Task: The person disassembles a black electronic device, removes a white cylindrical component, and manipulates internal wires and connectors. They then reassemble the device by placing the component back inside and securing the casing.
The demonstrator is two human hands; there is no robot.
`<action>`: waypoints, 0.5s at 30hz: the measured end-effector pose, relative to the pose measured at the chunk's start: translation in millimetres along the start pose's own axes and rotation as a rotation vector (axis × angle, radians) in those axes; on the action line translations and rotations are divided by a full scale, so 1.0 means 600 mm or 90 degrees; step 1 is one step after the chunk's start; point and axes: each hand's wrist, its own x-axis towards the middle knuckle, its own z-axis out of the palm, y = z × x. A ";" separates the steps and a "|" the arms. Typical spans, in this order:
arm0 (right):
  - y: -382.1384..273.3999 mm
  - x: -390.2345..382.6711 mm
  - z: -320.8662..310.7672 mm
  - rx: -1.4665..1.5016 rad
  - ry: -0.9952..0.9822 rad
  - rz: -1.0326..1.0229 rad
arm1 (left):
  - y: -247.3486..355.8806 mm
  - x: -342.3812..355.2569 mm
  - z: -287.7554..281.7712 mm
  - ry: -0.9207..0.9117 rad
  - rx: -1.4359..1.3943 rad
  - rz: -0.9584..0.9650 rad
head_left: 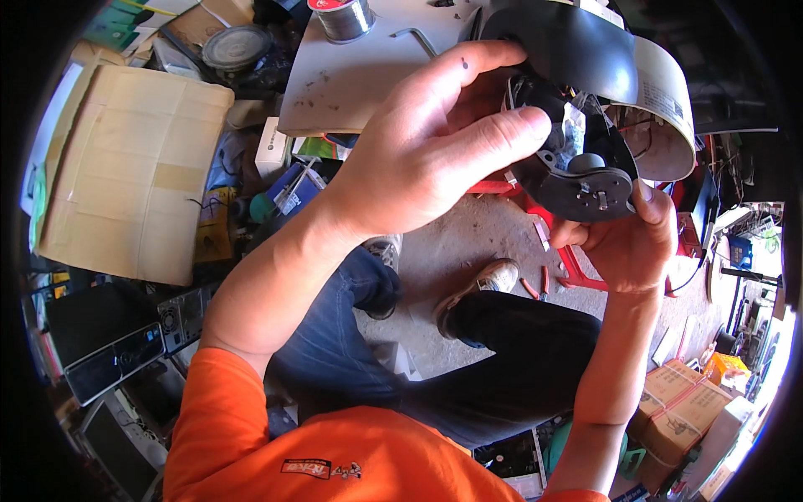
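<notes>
An opened household appliance is held up in front of me. It has a glossy black domed housing, a cream curved shell and loose wires inside. My left hand grips the black housing from the left, fingers behind it and thumb across the opening. A black rounded plate, with screws and small metal prongs, hangs at the near end of the opening. My right hand pinches this plate's lower right edge between thumb and fingers. A clear plastic-like piece shows among the wires. The left fingertips are partly hidden.
Beyond my left hand, a white tabletop bears a solder spool and a hex key. A cardboard sheet stands left. Red-handled pliers lie by my shoe. A taped carton sits at lower right.
</notes>
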 end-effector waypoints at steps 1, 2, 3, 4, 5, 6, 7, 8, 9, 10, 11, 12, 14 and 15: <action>0.000 0.000 0.000 -0.004 -0.007 0.000 | 0.001 -0.001 0.002 0.000 0.006 0.005; -0.001 0.001 -0.001 -0.009 -0.014 -0.001 | 0.001 0.000 0.003 0.002 0.006 0.016; 0.000 0.001 -0.001 -0.013 -0.021 -0.001 | 0.000 -0.001 0.005 0.005 0.007 0.026; 0.000 0.001 0.000 -0.011 -0.023 -0.003 | 0.000 -0.001 0.005 0.007 0.007 0.037; 0.000 0.002 0.001 -0.009 -0.025 -0.004 | 0.000 -0.001 0.004 0.004 0.016 0.038; 0.000 0.001 0.002 -0.007 -0.025 -0.006 | 0.002 0.000 0.003 0.000 0.024 0.038; -0.001 0.000 0.001 -0.018 -0.027 -0.004 | 0.003 -0.001 0.002 -0.002 0.032 0.036; -0.003 -0.001 -0.002 -0.030 -0.028 -0.002 | 0.004 -0.001 0.001 -0.005 0.040 0.034; -0.003 -0.002 -0.005 -0.040 -0.030 0.000 | 0.005 -0.002 0.000 -0.005 0.050 0.028; -0.002 -0.001 -0.004 -0.031 -0.031 -0.002 | 0.006 -0.002 -0.001 -0.005 0.057 0.028; -0.001 0.000 -0.001 -0.023 -0.033 -0.004 | 0.007 -0.003 -0.001 -0.004 0.064 0.027; -0.002 0.000 0.000 -0.016 -0.033 -0.007 | 0.007 -0.002 0.000 -0.004 0.066 0.031; -0.002 -0.002 -0.001 -0.020 -0.025 -0.005 | 0.007 -0.001 0.000 -0.004 0.063 0.038; -0.003 -0.002 -0.002 -0.021 -0.022 -0.004 | 0.006 0.000 0.000 -0.004 0.057 0.040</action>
